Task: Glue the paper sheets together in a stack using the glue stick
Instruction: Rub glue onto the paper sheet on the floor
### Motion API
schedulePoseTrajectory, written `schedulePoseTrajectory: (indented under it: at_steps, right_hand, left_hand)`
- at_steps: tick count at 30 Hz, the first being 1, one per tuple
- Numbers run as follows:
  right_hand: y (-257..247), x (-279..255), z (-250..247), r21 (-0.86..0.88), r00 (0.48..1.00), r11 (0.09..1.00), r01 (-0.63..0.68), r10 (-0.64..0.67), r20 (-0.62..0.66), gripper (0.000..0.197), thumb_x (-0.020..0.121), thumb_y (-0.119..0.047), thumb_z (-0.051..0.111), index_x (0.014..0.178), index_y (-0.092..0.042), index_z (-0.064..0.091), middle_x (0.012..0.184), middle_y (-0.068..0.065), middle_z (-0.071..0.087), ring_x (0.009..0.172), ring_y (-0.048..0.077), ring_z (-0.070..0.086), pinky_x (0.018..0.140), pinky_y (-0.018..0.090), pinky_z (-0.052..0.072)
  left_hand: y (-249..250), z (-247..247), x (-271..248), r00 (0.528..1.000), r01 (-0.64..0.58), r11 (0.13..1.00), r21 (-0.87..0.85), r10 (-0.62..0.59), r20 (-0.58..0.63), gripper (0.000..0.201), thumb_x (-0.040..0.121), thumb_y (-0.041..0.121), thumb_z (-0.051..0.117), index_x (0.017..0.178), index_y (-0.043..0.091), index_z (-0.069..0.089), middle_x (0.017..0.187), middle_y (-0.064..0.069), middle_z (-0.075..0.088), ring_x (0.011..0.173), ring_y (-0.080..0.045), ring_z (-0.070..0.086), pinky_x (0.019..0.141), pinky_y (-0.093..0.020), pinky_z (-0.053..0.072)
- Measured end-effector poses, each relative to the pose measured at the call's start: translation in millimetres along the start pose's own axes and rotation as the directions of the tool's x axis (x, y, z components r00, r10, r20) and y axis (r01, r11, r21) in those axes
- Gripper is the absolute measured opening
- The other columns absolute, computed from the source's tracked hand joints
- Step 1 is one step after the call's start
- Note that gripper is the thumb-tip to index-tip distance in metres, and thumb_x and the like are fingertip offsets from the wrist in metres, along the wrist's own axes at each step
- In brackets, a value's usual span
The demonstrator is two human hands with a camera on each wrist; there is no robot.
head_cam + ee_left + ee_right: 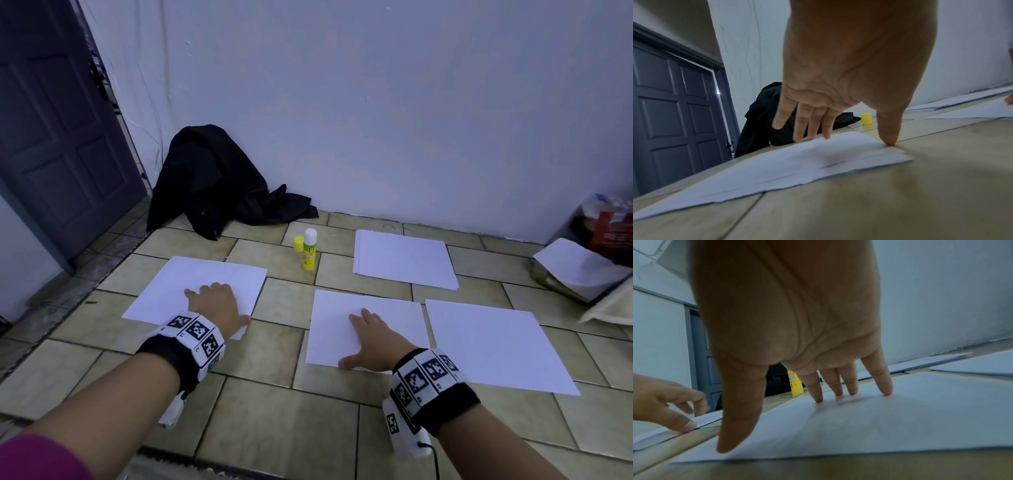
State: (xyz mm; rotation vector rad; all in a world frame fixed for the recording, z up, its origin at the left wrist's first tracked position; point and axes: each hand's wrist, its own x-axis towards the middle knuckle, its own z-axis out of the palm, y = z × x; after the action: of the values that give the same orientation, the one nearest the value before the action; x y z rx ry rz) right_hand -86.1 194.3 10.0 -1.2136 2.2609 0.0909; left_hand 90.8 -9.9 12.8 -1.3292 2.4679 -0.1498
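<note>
On the tiled floor my left hand [214, 303] [830, 126] lies flat on the left stack of white sheets [205, 281] [797, 162], its thumb at the near right corner. My right hand [368, 337] [818, 395] presses straight fingers on the middle sheet [387, 315] [900, 415]. A third sheet [493, 342] lies to the right, and a paper pile [404, 258] sits behind. The yellow glue stick [309, 250] [795, 386] stands uncapped between the papers, its yellow cap [298, 244] [866, 118] beside it.
A black cloth [212, 181] is heaped against the white wall, left of a dark door [58, 137]. At the right edge lie a paper-covered bundle [579, 270] and a red box [613, 233].
</note>
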Motion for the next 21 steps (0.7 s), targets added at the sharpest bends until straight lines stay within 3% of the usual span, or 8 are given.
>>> schedulePoseTrajectory:
  at_steps: [3,7,9,11,13,16,19,21]
  right_hand:
    - [0,0,0,0.000,1.000,1.000,0.003,-0.003,0.000,0.100,0.083,-0.052,0.065,0.153,-0.017,0.003,0.161,0.005,-0.005,0.148,0.023,0.000,0.118,0.047,0.019]
    - [0,2,-1,0.014,1.000,1.000,0.002,-0.002,-0.008,0.099,0.084,-0.050,0.065,0.153,-0.016,0.004,0.161,0.006,-0.005,0.148,0.024,0.000,0.118,0.047,0.020]
    - [0,3,-2,0.023,1.000,1.000,-0.001,0.001,-0.011,0.097,0.085,-0.048,0.065,0.153,-0.017,0.004,0.161,0.006,-0.006,0.148,0.025,-0.001,0.117,0.047,0.020]
    - [-1,4,-2,0.020,1.000,1.000,-0.003,0.003,-0.012,0.095,0.086,-0.047,0.064,0.153,-0.016,0.004,0.160,0.007,-0.005,0.147,0.026,0.000,0.117,0.048,0.020]
    - [-2,5,-3,0.012,1.000,1.000,-0.003,0.004,-0.020,0.090,0.087,-0.044,0.062,0.153,-0.015,0.007,0.160,0.008,-0.001,0.146,0.027,0.004,0.116,0.047,0.023]
    - [-5,5,-5,0.003,0.999,1.000,-0.001,0.001,-0.044,0.081,0.089,-0.040,0.060,0.150,-0.014,0.016,0.158,0.008,0.008,0.143,0.029,0.012,0.112,0.046,0.029]
    - [-6,7,-9,0.014,0.999,1.000,0.000,0.001,-0.044,0.074,0.090,-0.040,0.059,0.148,-0.013,0.024,0.154,0.008,0.020,0.140,0.030,0.019,0.110,0.044,0.032]
    - [-5,9,-13,0.036,0.999,0.999,-0.006,0.008,-0.052,0.068,0.090,-0.039,0.059,0.146,-0.013,0.029,0.151,0.007,0.028,0.138,0.028,0.024,0.109,0.041,0.031]
  left_hand:
    - [7,3,2,0.993,-0.120,0.987,-0.107,0.118,-0.025,0.062,0.091,0.048,0.050,0.138,0.012,0.031,0.143,-0.007,0.032,0.122,-0.025,0.044,0.098,-0.037,0.035]
    - [14,-4,-1,0.993,-0.099,0.989,-0.109,0.105,0.046,0.045,0.094,0.036,0.048,0.132,0.013,0.038,0.128,-0.006,0.044,0.116,-0.024,0.048,0.086,-0.033,0.034]
    - [19,-12,-4,0.994,-0.089,0.994,-0.059,0.093,0.063,0.045,0.093,0.033,0.049,0.132,0.013,0.040,0.131,-0.005,0.043,0.122,-0.024,0.043,0.097,-0.037,0.032]
    - [25,-16,-5,0.985,-0.168,0.983,-0.074,0.171,0.028,0.049,0.093,0.033,0.049,0.136,0.011,0.038,0.142,-0.006,0.035,0.132,-0.025,0.034,0.111,-0.046,0.023]
    - [37,-20,-10,0.942,-0.336,0.925,-0.176,0.332,-0.052,0.052,0.092,0.030,0.052,0.137,0.009,0.038,0.146,-0.007,0.031,0.135,-0.026,0.031,0.114,-0.047,0.023]
    - [65,-25,-27,0.816,-0.575,0.769,-0.280,0.562,-0.133,0.055,0.090,0.031,0.059,0.137,0.009,0.040,0.149,-0.007,0.029,0.137,-0.025,0.031,0.110,-0.037,0.032]
    - [88,-22,-39,0.759,-0.628,0.713,-0.311,0.650,-0.044,0.074,0.091,0.037,0.060,0.151,0.015,0.021,0.160,-0.001,0.006,0.145,-0.019,0.016,0.113,-0.036,0.029]
    - [95,-20,-39,0.757,-0.630,0.726,-0.274,0.653,-0.009,0.073,0.091,0.040,0.059,0.149,0.015,0.024,0.158,-0.003,0.015,0.143,-0.020,0.022,0.110,-0.039,0.033]
